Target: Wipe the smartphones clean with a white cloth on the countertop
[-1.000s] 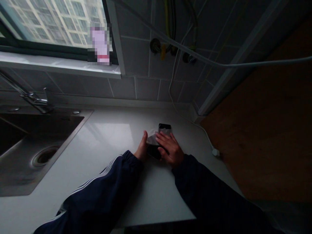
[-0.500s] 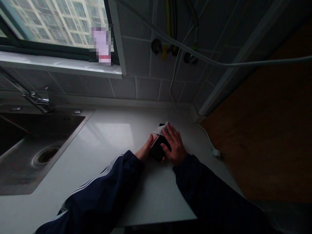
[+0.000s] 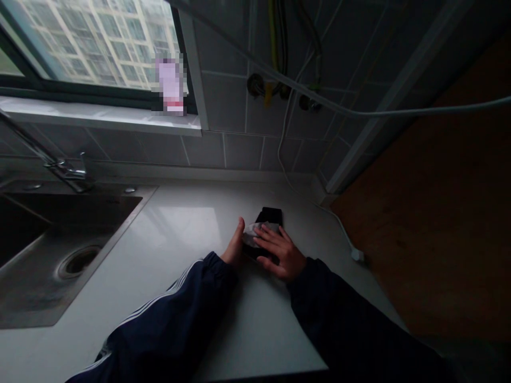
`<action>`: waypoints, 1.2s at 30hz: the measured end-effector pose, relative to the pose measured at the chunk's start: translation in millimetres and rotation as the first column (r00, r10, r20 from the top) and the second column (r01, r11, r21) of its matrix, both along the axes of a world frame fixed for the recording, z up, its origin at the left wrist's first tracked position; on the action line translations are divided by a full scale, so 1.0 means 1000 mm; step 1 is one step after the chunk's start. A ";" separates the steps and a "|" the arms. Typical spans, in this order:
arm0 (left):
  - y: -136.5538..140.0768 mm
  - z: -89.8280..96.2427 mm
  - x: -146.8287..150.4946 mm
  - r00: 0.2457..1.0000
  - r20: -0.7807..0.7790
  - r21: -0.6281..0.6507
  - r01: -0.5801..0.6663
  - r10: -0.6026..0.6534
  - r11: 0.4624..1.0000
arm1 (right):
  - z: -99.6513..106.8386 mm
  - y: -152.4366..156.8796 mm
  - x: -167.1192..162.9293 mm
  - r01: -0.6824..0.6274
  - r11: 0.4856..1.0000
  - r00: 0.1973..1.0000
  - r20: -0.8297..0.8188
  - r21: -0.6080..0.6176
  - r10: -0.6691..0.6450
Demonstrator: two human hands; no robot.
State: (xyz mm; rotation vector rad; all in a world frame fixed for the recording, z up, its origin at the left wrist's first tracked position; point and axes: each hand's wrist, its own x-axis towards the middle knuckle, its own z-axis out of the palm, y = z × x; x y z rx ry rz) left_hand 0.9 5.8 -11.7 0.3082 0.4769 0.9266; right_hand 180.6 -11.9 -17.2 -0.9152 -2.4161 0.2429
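Looks forward and down from the wearer's head, at short range, frames the left hand (image 3: 233, 248) and right hand (image 3: 282, 254) just below centre, over a white countertop (image 3: 167, 239), faces the tiled wall (image 3: 227, 106) beyond, takes in sink (image 3: 32, 276) and window (image 3: 91, 42) at left

Countertop (image 3: 131, 276) — smooth (faintly glossy)

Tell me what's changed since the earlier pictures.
Over the last half second, the right hand and pale cloth have come back toward the person; more black surface shows beyond the cloth, less nearer the body. No release is visible. The left hand stays beside it; sink, tap and plug haven't moved.
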 end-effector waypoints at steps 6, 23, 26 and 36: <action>0.003 -0.009 -0.001 0.999 0.000 0.002 -0.054 0.054 0.999 | 0.001 -0.005 -0.001 -0.123 0.992 0.986 -0.114 0.007 0.123; -0.005 -0.004 -0.006 0.978 -0.101 0.184 0.198 -0.181 0.963 | -0.005 0.005 0.002 0.195 0.981 0.975 -0.118 0.019 -0.191; -0.006 -0.002 -0.006 0.977 -0.126 0.213 0.197 -0.173 0.957 | -0.005 0.005 0.001 0.240 0.971 0.964 -0.113 -0.003 -0.239; -0.005 -0.001 -0.002 0.982 -0.125 0.133 0.155 -0.139 0.979 | 0.001 0.001 -0.001 0.158 0.987 0.952 -0.264 -0.014 -0.156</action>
